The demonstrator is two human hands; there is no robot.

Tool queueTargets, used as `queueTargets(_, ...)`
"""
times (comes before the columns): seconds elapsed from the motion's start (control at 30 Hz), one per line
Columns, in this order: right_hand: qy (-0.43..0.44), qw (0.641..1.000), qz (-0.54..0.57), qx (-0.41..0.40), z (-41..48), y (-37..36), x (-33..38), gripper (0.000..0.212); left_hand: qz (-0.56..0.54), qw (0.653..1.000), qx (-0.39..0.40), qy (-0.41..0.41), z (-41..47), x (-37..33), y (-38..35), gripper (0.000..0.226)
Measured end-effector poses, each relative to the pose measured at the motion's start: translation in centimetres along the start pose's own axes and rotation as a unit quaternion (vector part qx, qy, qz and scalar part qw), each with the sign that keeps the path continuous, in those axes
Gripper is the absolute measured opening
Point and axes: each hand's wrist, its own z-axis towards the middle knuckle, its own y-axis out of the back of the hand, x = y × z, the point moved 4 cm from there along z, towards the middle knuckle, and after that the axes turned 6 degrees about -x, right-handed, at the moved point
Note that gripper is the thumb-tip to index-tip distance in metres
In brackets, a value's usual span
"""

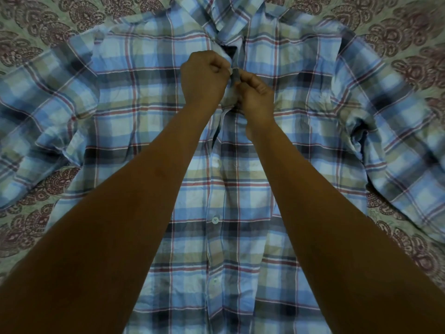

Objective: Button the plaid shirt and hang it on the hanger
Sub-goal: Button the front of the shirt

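My left hand (203, 77) and right hand (255, 94), fingers curled, pinch the placket (235, 77) of the plaid shirt (134, 97) lying flat beneath them on the bedspread (36, 32); if my pinch slackens or the cloth bunches, the hidden button could miss its hole.

The shirt (301, 145) lies on the bedspread (36, 27), collar (231, 20) at 12 o'clock, hem at 6, sleeves out to 9 and 3. My left hand (204, 78) and right hand (255, 92) pinch its front edges just 6 o'clock of the collar, touching.
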Motion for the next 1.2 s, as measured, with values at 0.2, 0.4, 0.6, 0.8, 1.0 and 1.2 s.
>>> queueTargets(0.2,-0.030,0.999,0.021,-0.009,0.3,0.0,0.1,0.021,0.000,1.000,-0.008,0.005,0.0,0.2,0.0,0.013)
queueTargets(0.4,-0.032,0.999,-0.009,-0.010,1.1,-0.4,0.0,0.022,-0.012,0.999,0.008,0.043,0.2,1.1,0.0,0.014)
queueTargets(0.6,0.059,0.985,-0.133,-0.093,0.3,-1.2,-0.9,0.018,-0.062,0.988,0.003,0.138,-0.1,1.4,0.1,0.033)
queueTargets(0.8,0.106,0.965,-0.175,-0.162,-0.6,-2.1,-0.8,0.012,-0.104,0.970,0.003,0.221,0.6,2.1,-0.4,0.025)
queueTargets(1.0,0.135,0.958,-0.197,-0.161,-0.8,-2.0,-0.9,0.011,-0.096,0.977,-0.039,0.184,-0.2,2.3,-0.4,0.025)
queueTargets(1.2,0.147,0.954,-0.210,-0.157,-0.7,-2.1,-0.7,0.013,-0.127,0.975,-0.054,0.175,-0.6,2.7,-0.4,0.027)
